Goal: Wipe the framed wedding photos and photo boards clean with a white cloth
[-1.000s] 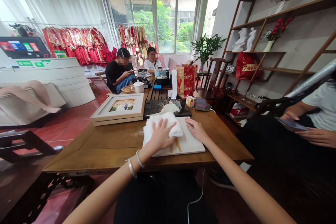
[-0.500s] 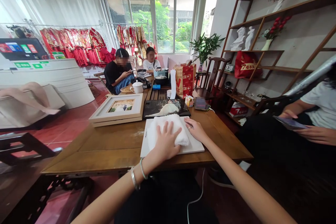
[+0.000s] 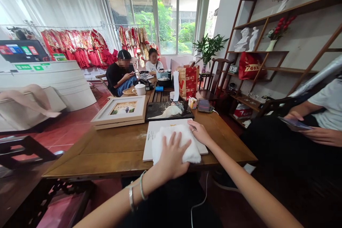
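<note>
My left hand (image 3: 173, 155) lies flat with fingers spread on a folded white towel (image 3: 192, 152). Under the towel is a thin white board (image 3: 148, 149) with small print along its left side; the towel overhangs its near edge. My right hand (image 3: 199, 131) grips the board's right edge close to the far corner, with the fingertips on its top face. Just beyond the board lies a dark picture panel (image 3: 157, 108) with a large pale shape on it.
On the wooden table (image 3: 107, 149) a light-framed picture (image 3: 117, 124) lies left. Behind are a lidded white cup (image 3: 139, 89), paper bag (image 3: 188, 82), small box (image 3: 192, 103) and phone (image 3: 204, 105). People sit at the far end; another with a phone sits right.
My left hand has slid the towel toward me and slightly right, baring more of the board's far part. My right hand stays in place on the edge.
</note>
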